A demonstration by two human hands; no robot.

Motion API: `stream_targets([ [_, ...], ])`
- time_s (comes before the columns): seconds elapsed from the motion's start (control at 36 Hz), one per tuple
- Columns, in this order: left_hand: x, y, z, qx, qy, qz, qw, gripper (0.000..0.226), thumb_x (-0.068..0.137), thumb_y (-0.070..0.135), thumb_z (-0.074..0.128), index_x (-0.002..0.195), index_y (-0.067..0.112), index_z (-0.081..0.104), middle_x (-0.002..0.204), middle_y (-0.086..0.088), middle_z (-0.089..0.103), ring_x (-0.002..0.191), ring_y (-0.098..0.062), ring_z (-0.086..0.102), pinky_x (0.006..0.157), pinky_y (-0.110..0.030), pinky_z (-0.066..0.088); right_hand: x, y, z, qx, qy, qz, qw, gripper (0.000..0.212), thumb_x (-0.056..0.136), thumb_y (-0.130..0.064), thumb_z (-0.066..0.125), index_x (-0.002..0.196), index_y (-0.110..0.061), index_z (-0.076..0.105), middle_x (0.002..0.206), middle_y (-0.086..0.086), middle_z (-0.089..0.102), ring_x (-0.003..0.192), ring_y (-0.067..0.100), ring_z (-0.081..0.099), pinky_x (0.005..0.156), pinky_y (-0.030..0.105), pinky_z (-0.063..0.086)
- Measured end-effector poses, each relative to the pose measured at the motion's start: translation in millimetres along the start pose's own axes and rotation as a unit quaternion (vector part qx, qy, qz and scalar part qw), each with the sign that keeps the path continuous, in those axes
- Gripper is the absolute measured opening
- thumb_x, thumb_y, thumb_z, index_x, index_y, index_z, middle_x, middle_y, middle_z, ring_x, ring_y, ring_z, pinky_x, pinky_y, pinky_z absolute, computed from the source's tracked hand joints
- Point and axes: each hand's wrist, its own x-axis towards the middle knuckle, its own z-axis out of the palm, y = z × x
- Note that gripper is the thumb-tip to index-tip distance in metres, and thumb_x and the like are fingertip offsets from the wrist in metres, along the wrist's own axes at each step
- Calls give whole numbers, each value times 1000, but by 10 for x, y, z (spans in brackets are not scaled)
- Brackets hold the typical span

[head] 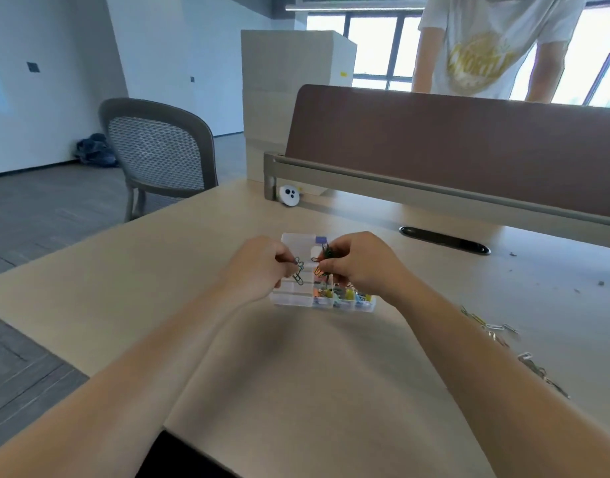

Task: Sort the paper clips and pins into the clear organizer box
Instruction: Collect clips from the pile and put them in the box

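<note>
Pinching short chain of paper clips (298, 272) between curled fingertips, left hand (258, 267) sits over left side of clear organizer box (291, 300). Right hand (362, 265) curled round bunch of dark clips (326, 257) over box middle. Both forearms stretched forward, hands close together, knuckles up. Box on tabletop (141, 270), near-right compartments holding coloured clips (345, 295). Loose clips (496, 331) well right.

Daylight is pouring through the windows (376, 46) at the back, blowing them out to white. The desk (179, 270) is sitting in soft, even light, with a faint shadow lying across its near middle. Wide-angle distortion is bending the edges (the divider (469, 139) is bowing). The loose clips (496, 331) at the right are smearing into blur.
</note>
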Motion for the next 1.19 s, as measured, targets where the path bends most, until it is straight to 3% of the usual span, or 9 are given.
stream_targets([
  [0.14,56,-165,26,2,3,-20,1000,9,87,25,65,83,20,71,58,3,61,53,-12,55,53,-24,41,121,-21,106,6,-9,-4,1000,3,88,-17,70,86,-15,72,72,12,72,51,15,58,53,30,53],
  [0.31,62,-226,65,19,-2,-5,1000,10,87,22,66,90,16,73,66,10,57,62,-11,53,63,-29,44,180,-41,166,5,-17,-5,1000,5,89,-18,69,85,-16,72,68,11,69,48,14,55,46,24,45],
  [0.39,70,-256,74,29,-7,1,1000,12,87,23,65,93,17,74,69,13,56,63,-5,50,60,-24,40,210,-39,205,8,-20,-4,1000,4,88,-17,69,86,-17,72,66,10,68,48,14,55,46,24,44],
  [0.53,52,-287,90,66,-22,10,998,12,87,23,66,93,19,75,88,0,67,81,-18,59,70,-30,45,256,-28,260,4,-19,-6,1000,7,88,-17,70,91,-12,74,66,6,69,45,8,55,46,18,45],
  [0.64,52,-339,94,68,-27,14,997,12,85,25,69,94,19,74,89,1,64,81,-15,55,72,-29,44,276,-38,297,0,-24,-9,1000,8,88,-17,70,93,-12,74,65,0,66,45,6,55,42,13,41],
  [0.81,88,-394,64,76,-33,26,996,15,87,24,65,98,21,75,86,9,58,81,-10,52,69,-24,37,310,-29,362,-2,-39,-7,999,10,87,-17,70,92,-9,73,63,1,65,48,11,57,57,25,51],
  [0.94,112,-412,65,86,-33,35,995,15,89,25,63,95,20,76,85,10,60,78,-9,53,67,-24,36,345,-39,409,-22,-55,-9,998,8,87,-14,70,93,-10,73,64,2,65,48,11,57,58,28,54],
  [1.08,119,-423,71,75,-15,19,997,14,89,25,64,91,16,75,88,3,66,81,-15,59,74,-33,49,351,-39,438,-65,-63,-21,996,2,87,-16,70,88,-15,71,60,-4,63,45,9,55,55,23,50],
  [1.19,123,-421,70,53,2,16,998,14,91,25,62,94,17,73,88,6,61,79,-11,55,67,-26,40,353,-47,462,-102,-69,-34,992,7,86,-19,71,93,-17,72,65,-10,59,53,8,54,59,25,47],
])
